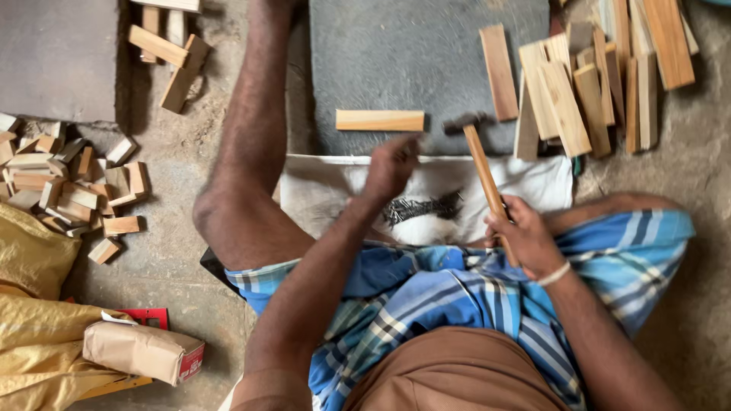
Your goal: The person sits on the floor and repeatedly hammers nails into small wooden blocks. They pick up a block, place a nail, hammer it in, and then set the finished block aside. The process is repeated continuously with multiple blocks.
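One wooden-handled hammer [484,171], one short pale wooden strip [380,119] alone on one grey stone slab [396,53], one pile of dark nails [422,208], one white cloth [533,179], two heaps of wood offcuts.

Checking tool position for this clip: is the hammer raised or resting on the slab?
Cannot tell for sure. The right hand grips the hammer by its handle; the head lies over the grey slab, blurred, so contact is unclear.

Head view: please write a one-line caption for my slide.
Seated person's right hand grips a hammer over a stone slab; left hand hovers near a wooden strip.
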The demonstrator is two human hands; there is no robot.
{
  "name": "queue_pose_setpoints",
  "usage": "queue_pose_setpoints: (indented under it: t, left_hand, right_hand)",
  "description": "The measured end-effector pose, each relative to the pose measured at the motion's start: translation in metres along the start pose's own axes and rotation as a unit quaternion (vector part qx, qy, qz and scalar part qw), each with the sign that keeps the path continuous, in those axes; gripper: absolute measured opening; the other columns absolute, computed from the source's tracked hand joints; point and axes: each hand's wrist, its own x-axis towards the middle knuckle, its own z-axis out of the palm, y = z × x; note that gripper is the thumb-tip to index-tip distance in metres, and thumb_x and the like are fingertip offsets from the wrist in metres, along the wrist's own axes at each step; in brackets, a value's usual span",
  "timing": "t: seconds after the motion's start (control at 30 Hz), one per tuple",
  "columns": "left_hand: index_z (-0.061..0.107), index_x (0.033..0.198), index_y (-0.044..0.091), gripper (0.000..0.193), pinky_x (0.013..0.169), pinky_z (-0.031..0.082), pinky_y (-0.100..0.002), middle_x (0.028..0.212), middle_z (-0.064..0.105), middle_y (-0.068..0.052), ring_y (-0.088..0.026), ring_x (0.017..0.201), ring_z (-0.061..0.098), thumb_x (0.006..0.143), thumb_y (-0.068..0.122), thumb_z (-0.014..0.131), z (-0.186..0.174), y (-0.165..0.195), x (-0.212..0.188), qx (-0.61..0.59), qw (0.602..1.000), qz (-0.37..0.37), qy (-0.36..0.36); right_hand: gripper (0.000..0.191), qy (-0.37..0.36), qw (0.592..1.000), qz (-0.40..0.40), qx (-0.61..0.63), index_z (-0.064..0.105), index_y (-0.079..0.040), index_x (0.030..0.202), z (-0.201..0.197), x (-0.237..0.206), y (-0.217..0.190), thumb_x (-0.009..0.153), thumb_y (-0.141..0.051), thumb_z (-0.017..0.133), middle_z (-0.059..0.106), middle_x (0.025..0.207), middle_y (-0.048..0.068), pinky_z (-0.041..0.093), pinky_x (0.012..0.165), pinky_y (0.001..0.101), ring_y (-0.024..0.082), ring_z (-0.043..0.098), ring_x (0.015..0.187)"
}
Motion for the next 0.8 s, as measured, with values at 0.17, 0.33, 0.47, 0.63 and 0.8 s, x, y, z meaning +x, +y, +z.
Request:
queue_pose_setpoints:
  t: [0.17,0.33,0.47,0.63,0.8]
  left_hand:
    - [0.071,0.123,0.007,0.022,0.078,0.067,-0.029,0.105,0.079,-0.009,-0.015,0.089,0.077,0.102,0.011,0.069,0.002,-0.014,0.030,-0.011,0.997,-0.025,0.067]
    - [0.072,0.123,0.005,0.028,0.074,0.066,-0.031,0.108,0.079,-0.012,-0.017,0.089,0.075,0.096,0.012,0.070,0.007,-0.008,0.051,0.000,0.996,-0.026,0.081]
    - [0.072,0.124,0.007,0.025,0.080,0.067,-0.030,0.113,0.076,-0.013,-0.018,0.096,0.075,0.100,0.013,0.068,0.012,-0.007,0.061,0.031,0.997,-0.035,0.056]
    - [0.070,0.129,0.008,0.029,0.092,0.065,-0.032,0.117,0.077,-0.012,-0.020,0.106,0.076,0.100,0.011,0.069,0.013,-0.015,0.064,-0.003,0.998,-0.003,0.066]
    - [0.066,0.128,0.006,0.027,0.088,0.065,-0.033,0.112,0.075,-0.010,-0.019,0.100,0.075,0.102,0.008,0.066,0.017,-0.025,0.068,0.050,0.993,0.078,0.069]
  right_hand:
    - [0.039,-0.039,0.993,0.081,0.079,0.050,0.000,0.132,-0.004,0.005,-0.013,0.102,-0.023,0.062,0.063,0.096,0.003,0.049,0.052,0.0237,0.009,0.056,0.069]
    - [0.045,-0.057,0.983,0.142,0.106,0.054,-0.009,0.140,-0.004,0.003,-0.032,0.100,-0.031,0.057,0.061,0.093,0.003,0.047,0.050,0.0217,0.007,0.053,0.064]
    - [0.046,-0.063,0.982,0.152,0.097,0.053,-0.008,0.140,-0.001,0.005,-0.036,0.102,-0.033,0.054,0.061,0.093,0.003,0.046,0.049,0.0220,0.007,0.051,0.062]
    - [0.044,-0.066,0.981,0.149,0.108,0.053,-0.006,0.139,0.002,0.008,-0.035,0.104,-0.034,0.051,0.060,0.090,0.004,0.044,0.048,0.0221,0.006,0.048,0.059]
    - [0.044,-0.038,0.985,0.149,0.079,0.053,-0.005,0.136,0.008,0.010,-0.034,0.105,-0.036,0.050,0.053,0.081,0.002,0.042,0.045,0.0208,0.005,0.044,0.055]
